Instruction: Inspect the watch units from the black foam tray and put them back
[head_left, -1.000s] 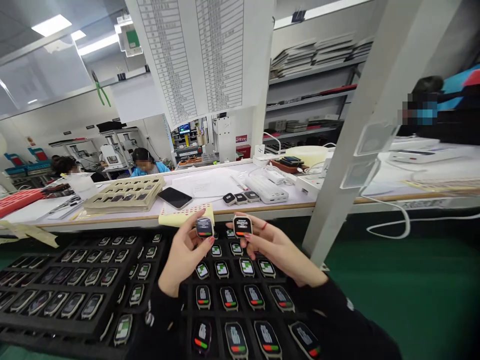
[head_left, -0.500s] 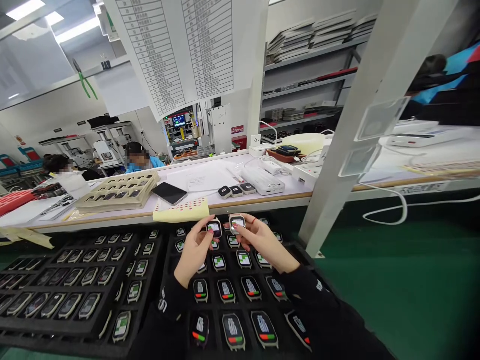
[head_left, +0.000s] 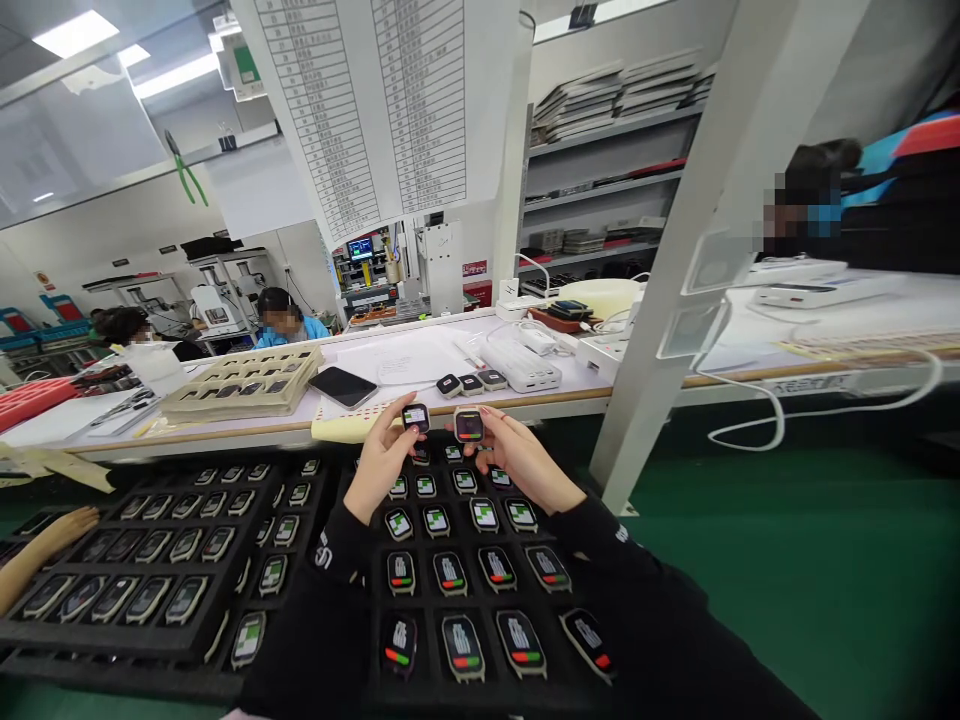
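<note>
The left hand (head_left: 382, 462) pinches a small watch (head_left: 415, 417) by its sides between thumb and fingertips, screen tilted up toward the face so the display can be read. The right hand (head_left: 517, 465) grips a second watch (head_left: 469, 426) the same way, fingers closed narrowly on its edges, leaving the lit screen uncovered. Both watches hang side by side, near but apart, above the far edge of the right tray (head_left: 600, 520), just before the near edge of the bench (head_left: 660, 385).

Below the hands the right tray holds rows of watches face up, each in its own pocket, so the screens show at a glance; those nearest carry red and green bars, those farther show green blocks. A left tray (head_left: 45, 640) beside it holds more, mostly dark. Another person's hand (head_left: 45, 545) rests at that tray's left edge.

On the bench lie a phone (head_left: 343, 386), three watches (head_left: 472, 383) in a row, and a beige tray (head_left: 240, 385)
</note>
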